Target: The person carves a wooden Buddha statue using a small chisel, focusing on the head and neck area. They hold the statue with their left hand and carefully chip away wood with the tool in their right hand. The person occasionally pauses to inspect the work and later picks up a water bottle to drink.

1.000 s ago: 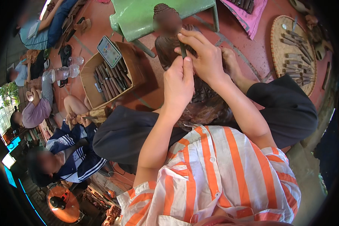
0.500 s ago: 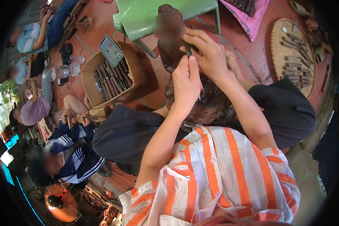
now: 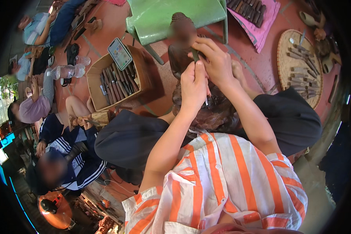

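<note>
Upper centre of frame: dark wooden carved figure (image 3: 206,105) stood upright between the person's knees, head end up by the green stool (image 3: 171,17).
left hand: left hand (image 3: 194,86) had fingers curled together around a thin carving tool (image 3: 200,68), pressed against the figure's upper part.
right hand: right hand (image 3: 214,62) had fingers clamped on the tool's top end, touching the left hand.
risk, slip: judged the blade could skid off the hard curved wood toward the left fingers, since both hands crowded the tip.
risk, gouge: too much push likely would chip the fine detail.
risk, tip: figure was only braced by legs; might rock.
hidden: cutting edge and the contact spot were covered by hands; figure's face was blurred; its base was behind the striped shirt (image 3: 230,187).
nearby: cardboard box of chisels (image 3: 115,84) at left, round woven tray of tools (image 3: 300,66) at right, both well apart from hands.
</note>
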Available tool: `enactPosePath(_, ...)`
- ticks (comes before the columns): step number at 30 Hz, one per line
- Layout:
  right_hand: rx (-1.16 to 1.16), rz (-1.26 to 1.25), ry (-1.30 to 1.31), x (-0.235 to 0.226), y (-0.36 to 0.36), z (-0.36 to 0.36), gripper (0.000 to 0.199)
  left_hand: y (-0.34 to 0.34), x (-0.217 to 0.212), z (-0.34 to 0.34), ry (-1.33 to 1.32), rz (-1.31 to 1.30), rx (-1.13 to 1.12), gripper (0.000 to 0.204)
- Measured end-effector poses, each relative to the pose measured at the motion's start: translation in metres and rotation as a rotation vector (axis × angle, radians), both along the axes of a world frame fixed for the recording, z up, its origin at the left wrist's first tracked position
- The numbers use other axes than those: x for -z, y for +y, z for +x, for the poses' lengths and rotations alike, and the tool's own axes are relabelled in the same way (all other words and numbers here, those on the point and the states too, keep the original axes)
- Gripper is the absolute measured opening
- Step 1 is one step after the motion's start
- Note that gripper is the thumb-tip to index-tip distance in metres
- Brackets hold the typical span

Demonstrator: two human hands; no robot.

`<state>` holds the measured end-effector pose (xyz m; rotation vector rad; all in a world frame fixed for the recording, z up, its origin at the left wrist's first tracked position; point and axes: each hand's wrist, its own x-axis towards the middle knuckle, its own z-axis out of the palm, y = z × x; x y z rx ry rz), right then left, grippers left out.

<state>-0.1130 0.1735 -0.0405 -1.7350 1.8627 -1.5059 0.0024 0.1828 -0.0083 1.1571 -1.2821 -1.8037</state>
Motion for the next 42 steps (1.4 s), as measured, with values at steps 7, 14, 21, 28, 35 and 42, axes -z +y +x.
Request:
enactPosePath(7,0.013,-0.020,0.024,-0.013,0.027,-0.001,0.029,0.019,-0.014,-0.003,0.043,0.060,0.033,0.036)
enactPosePath(14,-0.052,-0.151,0.196,0.012,0.053,-0.006,0.032,0.050,0.003,0.008,-0.045,-0.049,0.062,0.041)
enactPosePath(21,-0.030,-0.169,0.160,0.018,0.024,-0.008,0.033,0.026,0.006,0.003,-0.117,-0.109,0.033,0.043)
enactPosePath(28,-0.178,-0.159,0.186,-0.005,0.002,-0.028,0.037,0.008,0.017,-0.013,0.045,-0.133,-0.018,0.041)
enactPosePath(35,-0.178,-0.086,0.274,-0.012,0.002,-0.025,0.035,0.005,0.021,-0.017,0.062,-0.085,-0.079,0.042)
enactPosePath(42,-0.149,-0.151,0.233,-0.005,-0.002,-0.028,0.037,0.007,0.017,-0.016,0.069,-0.118,-0.062,0.041)
